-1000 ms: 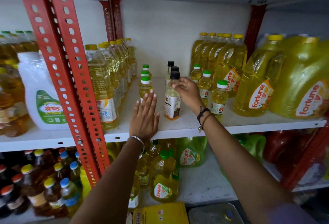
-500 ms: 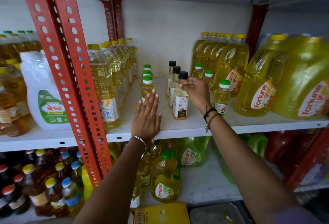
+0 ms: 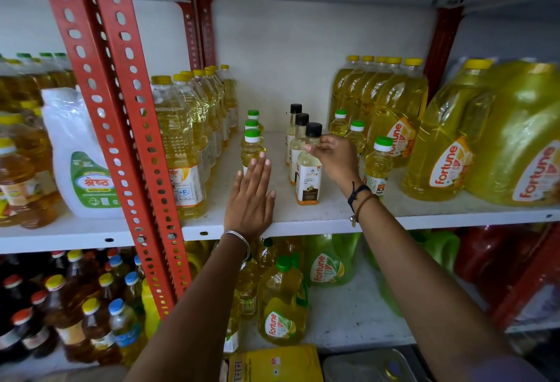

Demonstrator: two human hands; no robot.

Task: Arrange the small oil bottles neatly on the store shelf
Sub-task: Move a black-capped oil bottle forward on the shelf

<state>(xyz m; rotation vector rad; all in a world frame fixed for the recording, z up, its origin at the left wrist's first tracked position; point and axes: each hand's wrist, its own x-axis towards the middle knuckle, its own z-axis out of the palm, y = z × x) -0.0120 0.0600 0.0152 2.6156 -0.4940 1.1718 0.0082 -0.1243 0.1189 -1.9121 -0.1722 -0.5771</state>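
On the white shelf [image 3: 303, 224] stand three rows of small oil bottles. The front black-capped bottle [image 3: 309, 180] stands upright, and my right hand [image 3: 336, 160] grips its neck just under the cap. Two more black-capped bottles [image 3: 298, 139] line up behind it. To the left runs a row of green-capped bottles [image 3: 252, 146]. My left hand [image 3: 251, 196] lies flat and open on the shelf, fingertips touching the front green-capped bottle. Another green-capped row [image 3: 378, 163] stands to the right of my right hand.
Tall yellow-capped oil bottles [image 3: 185, 139] flank the left, beside a red perforated upright [image 3: 121, 127]. Large Fortune jugs [image 3: 448, 145] crowd the right. The lower shelf holds more oil bottles [image 3: 281, 299]. A white jug [image 3: 81, 163] stands in the left bay.
My right hand has slid the front black-capped bottle to the right, into line with the two behind it. My left hand stays flat on the shelf.
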